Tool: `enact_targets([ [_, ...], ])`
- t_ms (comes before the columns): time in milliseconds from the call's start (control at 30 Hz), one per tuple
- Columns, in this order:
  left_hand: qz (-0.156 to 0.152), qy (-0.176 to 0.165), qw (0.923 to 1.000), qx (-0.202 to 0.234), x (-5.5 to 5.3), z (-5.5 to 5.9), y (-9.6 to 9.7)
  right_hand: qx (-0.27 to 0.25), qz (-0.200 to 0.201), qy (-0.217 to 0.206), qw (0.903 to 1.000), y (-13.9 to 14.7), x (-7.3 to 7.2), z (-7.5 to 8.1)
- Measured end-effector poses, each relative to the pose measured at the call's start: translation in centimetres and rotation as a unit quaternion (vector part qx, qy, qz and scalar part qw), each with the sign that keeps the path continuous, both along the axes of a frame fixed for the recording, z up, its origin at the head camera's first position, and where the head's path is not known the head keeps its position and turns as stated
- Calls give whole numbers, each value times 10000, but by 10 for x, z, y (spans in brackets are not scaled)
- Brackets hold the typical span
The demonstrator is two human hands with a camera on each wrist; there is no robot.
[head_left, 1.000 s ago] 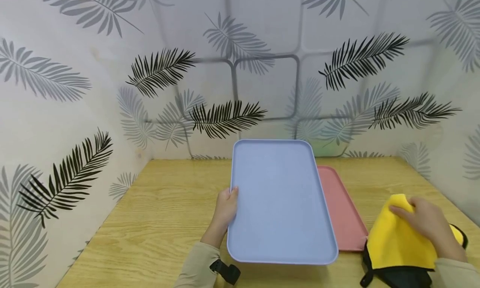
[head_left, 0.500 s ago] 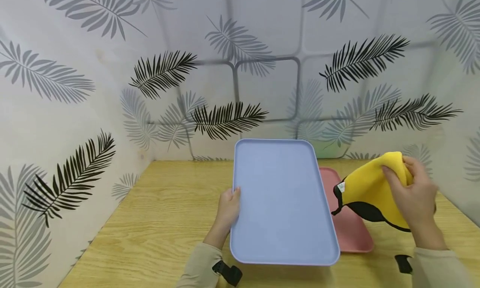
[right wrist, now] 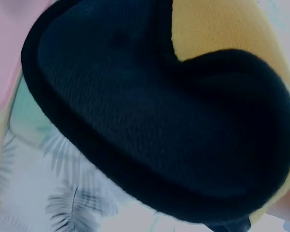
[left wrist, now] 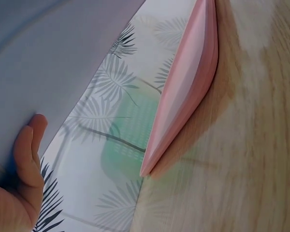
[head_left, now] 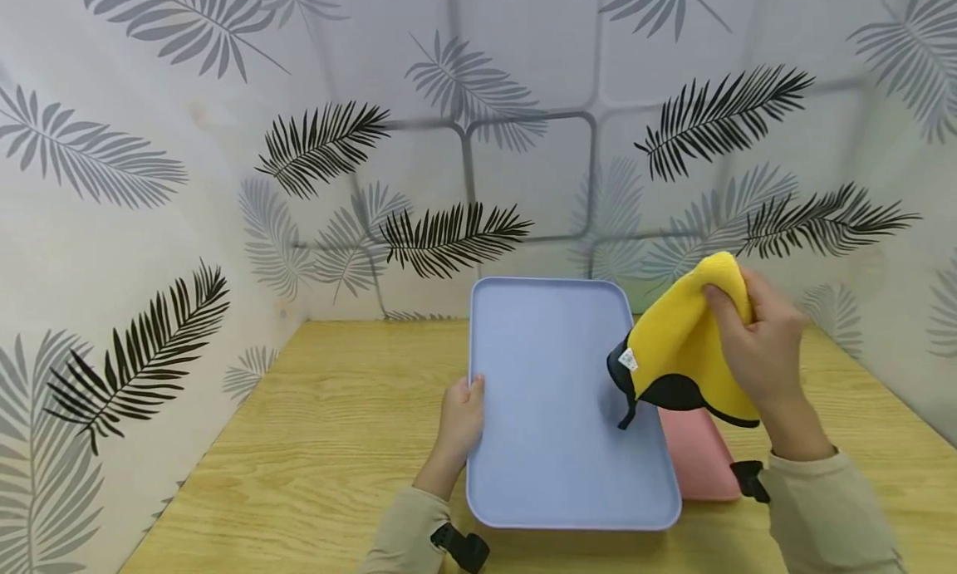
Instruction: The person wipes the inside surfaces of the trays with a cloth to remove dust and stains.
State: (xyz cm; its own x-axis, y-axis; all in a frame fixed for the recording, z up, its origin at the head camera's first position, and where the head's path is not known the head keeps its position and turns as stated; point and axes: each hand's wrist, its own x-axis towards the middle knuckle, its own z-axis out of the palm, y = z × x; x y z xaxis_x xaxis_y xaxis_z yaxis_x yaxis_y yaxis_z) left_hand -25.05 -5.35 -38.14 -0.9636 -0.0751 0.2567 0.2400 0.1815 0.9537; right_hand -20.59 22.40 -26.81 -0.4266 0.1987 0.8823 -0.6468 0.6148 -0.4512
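One blue tray (head_left: 568, 441) is being held tilted above the wooden table (head_left: 336, 416); the left hand (head_left: 459, 414) is clamping its nine o'clock edge; the right hand (head_left: 768, 354) is pinching a yellow-and-black cloth (head_left: 676, 333), which is hanging across the tray's two o'clock edge in the head view; a pink tray (head_left: 701, 458) is lying partly behind, at four o'clock.

1. Blue tray (head_left: 553, 399): looks like plastic, smooth and matt.
2. Pink tray (head_left: 695, 458): also plastic-looking, smooth.
3. Cloth (head_left: 684, 329): soft fabric, finely napped, dark fuzzy reverse, bound edge.
4. Counter (head_left: 344, 424): wood-grained, smooth, faintly glossy.
5. Sheet (head_left: 523, 175): smooth, partly see-through; cloth or plastic, unclear.
6. Sleeves (head_left: 830, 507): matt, plain cloth.
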Motion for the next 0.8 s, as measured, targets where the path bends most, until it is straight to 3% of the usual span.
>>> enact_targets([
  [133, -7, 54, 10000, -45, 1, -1, 3, 35, 234, -475, 9986, -16, -3, 7],
  [300, -33, 176, 9998, -60, 3, 0, 7, 363, 340, -1522, 9871, -37, -14, 9],
  [433, -32, 153, 9998, -116, 4, 2, 10, 812, 586, -2367, 9664, -54, -30, 9],
  [567, -36, 151, 9995, -279, 7, 4, 12, 1356, 730, -3103, 9381, -67, -47, 9],
  [667, -47, 187, 9991, -380, 9, 4, 12, 1701, 742, -3395, 9221, -76, -57, 8],
  [800, -96, 297, 9989, -360, 11, 5, 14, 2042, 735, -3483, 9119, -87, -67, 7],
])
